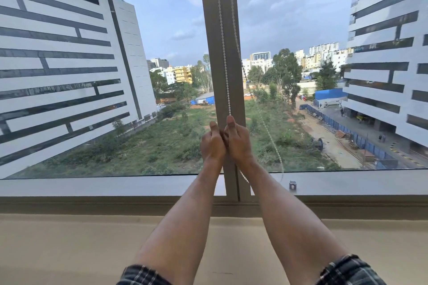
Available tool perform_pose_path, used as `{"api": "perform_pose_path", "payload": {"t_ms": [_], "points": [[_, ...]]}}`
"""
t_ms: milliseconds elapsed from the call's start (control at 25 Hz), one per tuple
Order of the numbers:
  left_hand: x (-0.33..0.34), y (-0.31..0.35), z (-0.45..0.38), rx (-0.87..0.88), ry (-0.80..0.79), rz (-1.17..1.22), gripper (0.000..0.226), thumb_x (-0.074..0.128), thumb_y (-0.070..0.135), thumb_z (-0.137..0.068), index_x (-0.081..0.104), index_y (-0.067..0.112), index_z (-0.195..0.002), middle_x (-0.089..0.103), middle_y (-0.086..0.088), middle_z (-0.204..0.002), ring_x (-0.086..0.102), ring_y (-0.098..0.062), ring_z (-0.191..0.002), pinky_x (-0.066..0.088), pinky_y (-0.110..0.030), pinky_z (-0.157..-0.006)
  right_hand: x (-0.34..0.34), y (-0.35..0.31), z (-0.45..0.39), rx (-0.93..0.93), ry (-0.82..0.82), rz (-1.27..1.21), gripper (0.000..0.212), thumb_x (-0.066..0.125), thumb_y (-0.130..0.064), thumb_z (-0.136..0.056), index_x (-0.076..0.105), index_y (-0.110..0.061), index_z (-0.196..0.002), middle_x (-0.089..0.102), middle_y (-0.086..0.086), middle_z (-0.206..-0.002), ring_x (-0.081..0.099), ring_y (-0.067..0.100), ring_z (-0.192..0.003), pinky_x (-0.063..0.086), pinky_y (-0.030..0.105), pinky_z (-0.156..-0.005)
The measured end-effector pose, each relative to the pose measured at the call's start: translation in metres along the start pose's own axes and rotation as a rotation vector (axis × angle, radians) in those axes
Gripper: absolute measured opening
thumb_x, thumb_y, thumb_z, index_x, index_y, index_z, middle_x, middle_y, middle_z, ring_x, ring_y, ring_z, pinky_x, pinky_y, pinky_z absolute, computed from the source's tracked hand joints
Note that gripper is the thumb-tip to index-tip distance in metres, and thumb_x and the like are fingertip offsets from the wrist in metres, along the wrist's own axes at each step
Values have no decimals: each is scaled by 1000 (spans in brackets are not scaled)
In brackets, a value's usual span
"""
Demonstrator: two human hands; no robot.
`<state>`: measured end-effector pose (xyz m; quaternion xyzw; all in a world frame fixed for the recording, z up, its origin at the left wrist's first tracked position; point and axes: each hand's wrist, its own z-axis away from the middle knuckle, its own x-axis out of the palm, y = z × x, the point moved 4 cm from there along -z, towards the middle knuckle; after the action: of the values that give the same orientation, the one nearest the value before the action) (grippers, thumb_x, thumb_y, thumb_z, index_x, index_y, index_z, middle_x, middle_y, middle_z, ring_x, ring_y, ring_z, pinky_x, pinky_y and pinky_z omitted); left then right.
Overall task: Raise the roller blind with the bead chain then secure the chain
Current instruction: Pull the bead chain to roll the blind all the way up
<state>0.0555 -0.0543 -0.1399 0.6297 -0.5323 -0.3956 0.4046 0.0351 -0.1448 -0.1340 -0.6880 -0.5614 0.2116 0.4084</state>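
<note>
I see both hands fisted side by side, touching, against the window mullion [220, 30]. Right hand [238, 141] pinches the bead chain [224, 53] running straight up; left hand [212, 143] closed beside it, its grip hidden. Chain's other strand loops down right toward the sill clip [292, 185].

Grey window ledge [115, 186] below the glass, small grey chain clip [292, 185] standing on it, right of the mullion [232, 183]
</note>
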Motion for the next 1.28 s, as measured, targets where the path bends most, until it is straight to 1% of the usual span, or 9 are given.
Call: {"api": "perform_pose_path", "payload": {"t_ms": [80,200,320,560,720,800,920,1160,1280], "points": [[5,25,-10,44,-50,86,68,32,56,-106,70,15,-66,73,-6,-69,70,-24,-69,54,-35,-69,-1,19,13,31,-7,-25,48,40,-25,-112,71,-25,-74,68,-12,-59,64,6,-57,48,22,-52],[25,54,-10,101,-119,163,72,31,56,-107,71,16,-62,64,4,-54,61,-18,-58,50,-36,-68,0,41,30,91,-11,-10,50,43,-8,-109,48,-11,-60,43,-4,-50,34,14,-48,25,29,-48],[38,61,-6,89,-67,128,79,23,66,-104,62,18,-53,50,12,-40,49,-8,-46,37,-28,-60,-3,51,40,82,-24,23,47,48,0,-96,41,-18,-53,37,-16,-47,26,6,-49,22,23,-48],[44,41,-4,198,-92,93,79,25,67,-102,32,22,-38,28,12,-37,24,-9,-35,21,-25,-49,-23,68,48,-1,-113,219,43,40,-28,-106,51,-26,-65,47,-16,-56,35,10,-58,28,33,-56],[41,16,-1,217,-67,38,78,25,69,-100,36,22,-38,29,11,-36,25,-9,-35,21,-24,-45,-33,70,45,-72,-109,325,33,37,-34,-91,61,-30,-68,63,-10,-74,54,13,-67,41,36,-60],[38,-1,-1,201,-67,18,79,27,65,-102,40,22,-37,33,11,-35,29,-7,-34,23,-25,-45,-43,62,34,-89,0,340,34,38,-31,-87,66,-18,-72,64,8,-84,60,20,-76,45,37,-65],[32,-19,6,128,-81,-25,78,28,61,-105,57,27,-41,49,13,-36,42,-3,-34,32,-23,-41,-48,26,10,-95,182,193,32,42,-31,-93,71,-22,-82,67,10,-84,64,24,-76,51,38,-67],[35,-35,35,119,-112,-23,72,25,61,-106,28,22,-45,27,10,-38,19,-12,-38,16,-30,-49,4,-46,-48,27,4,-122,51,39,-46,-108,68,-5,-101,61,3,-65,54,16,-52,45,26,-50],[36,-43,35,69,-110,-16,70,31,49,-109,29,20,-45,30,7,-41,24,-17,-43,19,-35,-50,22,-47,-41,107,-121,-138,59,36,-55,-107,60,-18,-68,39,-7,-50,29,10,-40,24,20,-40]]}}
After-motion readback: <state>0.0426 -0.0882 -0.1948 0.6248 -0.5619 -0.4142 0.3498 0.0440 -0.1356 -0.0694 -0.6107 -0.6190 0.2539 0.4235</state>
